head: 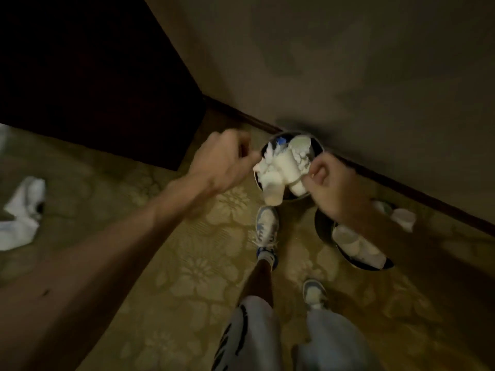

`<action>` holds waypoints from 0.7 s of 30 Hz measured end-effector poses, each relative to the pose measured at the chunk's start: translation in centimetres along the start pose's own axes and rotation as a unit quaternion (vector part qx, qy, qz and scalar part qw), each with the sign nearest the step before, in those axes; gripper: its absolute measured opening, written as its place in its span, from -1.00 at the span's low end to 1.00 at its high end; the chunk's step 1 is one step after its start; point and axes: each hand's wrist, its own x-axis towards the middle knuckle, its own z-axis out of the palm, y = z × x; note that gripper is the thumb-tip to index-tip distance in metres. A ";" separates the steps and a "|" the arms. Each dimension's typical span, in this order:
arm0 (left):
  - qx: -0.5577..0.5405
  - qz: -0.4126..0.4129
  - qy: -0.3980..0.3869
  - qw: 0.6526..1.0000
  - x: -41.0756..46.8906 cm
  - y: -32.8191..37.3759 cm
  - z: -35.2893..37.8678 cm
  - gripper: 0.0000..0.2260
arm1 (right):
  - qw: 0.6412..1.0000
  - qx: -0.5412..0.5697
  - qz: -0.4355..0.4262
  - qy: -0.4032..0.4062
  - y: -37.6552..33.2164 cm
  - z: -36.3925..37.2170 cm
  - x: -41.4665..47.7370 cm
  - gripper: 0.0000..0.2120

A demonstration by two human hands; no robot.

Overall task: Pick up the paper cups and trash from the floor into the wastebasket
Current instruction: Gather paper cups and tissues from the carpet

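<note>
Carpet [187, 236] | paper cups [281, 170] heaped in wastebasket [316, 148] between left grip [227, 159] and right grip [329, 183] | curled, hold unclear

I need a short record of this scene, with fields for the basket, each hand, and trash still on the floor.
wastebasket: by the wall, heaped with paper cups
left hand: curled at the heap's left edge; grip unclear
right hand: curled at its right edge; grip unclear
floor: white crumpled trash far left; more cups at right
</note>
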 end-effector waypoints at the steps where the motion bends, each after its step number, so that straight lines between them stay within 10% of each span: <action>1: 0.029 0.016 0.004 0.999 -3.0 1.6 -2.9 -0.77 | 1.000 0.026 -0.016 -0.007 -2.4 -1.5 -2.5 -0.80; 13: 0.198 0.094 0.143 0.965 -42.3 16.1 -23.3 -0.76 | 0.928 0.008 -0.326 -0.178 -24.2 -16.6 -29.4 -0.89; 21: 0.192 -0.065 0.289 0.935 -64.5 10.3 -23.7 -0.73 | 0.805 -0.060 -0.517 -0.284 -33.8 -10.8 -40.2 -0.84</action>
